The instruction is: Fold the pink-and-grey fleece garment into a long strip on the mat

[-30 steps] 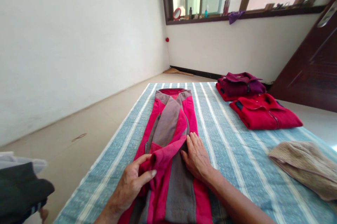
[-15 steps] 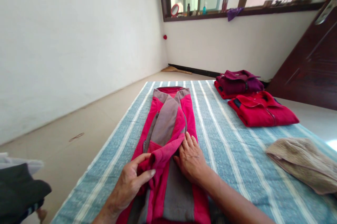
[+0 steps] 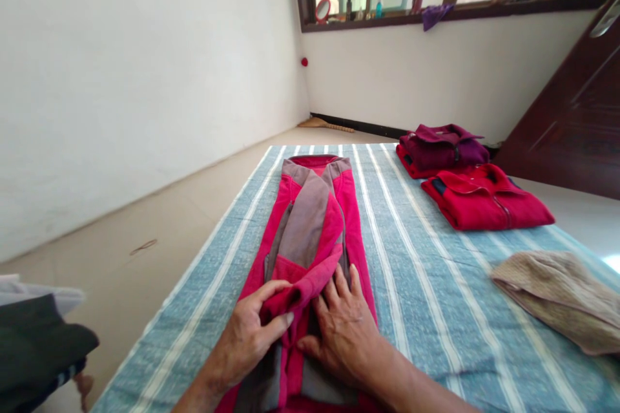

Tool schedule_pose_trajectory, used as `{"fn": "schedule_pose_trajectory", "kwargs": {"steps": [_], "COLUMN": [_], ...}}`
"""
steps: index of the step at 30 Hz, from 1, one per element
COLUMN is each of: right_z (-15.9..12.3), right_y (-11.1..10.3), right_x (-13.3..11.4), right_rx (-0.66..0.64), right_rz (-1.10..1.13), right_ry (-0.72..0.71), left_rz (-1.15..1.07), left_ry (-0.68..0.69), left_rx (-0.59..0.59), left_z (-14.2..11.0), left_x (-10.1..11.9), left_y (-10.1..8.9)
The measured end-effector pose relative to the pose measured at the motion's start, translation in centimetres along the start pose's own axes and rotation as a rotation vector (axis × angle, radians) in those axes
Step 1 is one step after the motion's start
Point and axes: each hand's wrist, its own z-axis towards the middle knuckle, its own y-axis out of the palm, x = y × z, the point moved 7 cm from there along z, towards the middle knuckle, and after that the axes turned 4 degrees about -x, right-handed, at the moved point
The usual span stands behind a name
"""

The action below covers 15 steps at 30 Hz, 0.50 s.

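Note:
A pink and grey jacket (image 3: 305, 219) lies lengthwise in front of me, its sides folded in and its collar at the far end. One sleeve crosses its front diagonally. My left hand (image 3: 259, 319) pinches the raised end of that sleeve between thumb and fingers. Against the jacket's front, just right of the sleeve, my right hand (image 3: 341, 322) rests flat with its fingers spread. The near end of the jacket runs out of view at the bottom.
A blue striped cloth (image 3: 416, 284) covers the surface. Folded red (image 3: 489, 200) and purple (image 3: 445, 148) garments lie at the far right, with a beige cloth (image 3: 557, 293) nearer. Dark clothing (image 3: 39, 348) shows at lower left. A brown door (image 3: 571, 109) stands at right.
My right hand has slid nearer and slightly left over the jacket, its fingers spreading. The left hand keeps hold of the sleeve and has shifted slightly right.

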Motion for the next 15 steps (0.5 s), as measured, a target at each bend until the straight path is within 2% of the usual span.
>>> {"fn": "schedule_pose_trajectory", "kwargs": {"steps": [3, 8, 12, 15], "right_z": [-0.6, -1.5, -2.2, -2.9], "right_y": [0.2, 2.2, 3.8, 4.1], "right_x": [-1.6, -3.1, -3.9, -4.6], "right_rx": [0.009, 0.075, 0.172, 0.240], "right_rz": [-0.003, -0.104, -0.166, -0.183], "right_ry": [-0.075, -0.071, -0.069, -0.102], "left_rz": [0.035, 0.107, 0.212, 0.314], "left_ry": [0.008, 0.065, 0.202, 0.323], "left_rx": [0.000, 0.002, 0.012, 0.056], "left_z": [-0.1, 0.0, -0.3, -0.8], "left_x": [0.5, 1.0, 1.7, 2.6], "left_y": [0.1, 0.5, 1.2, 1.7]}}
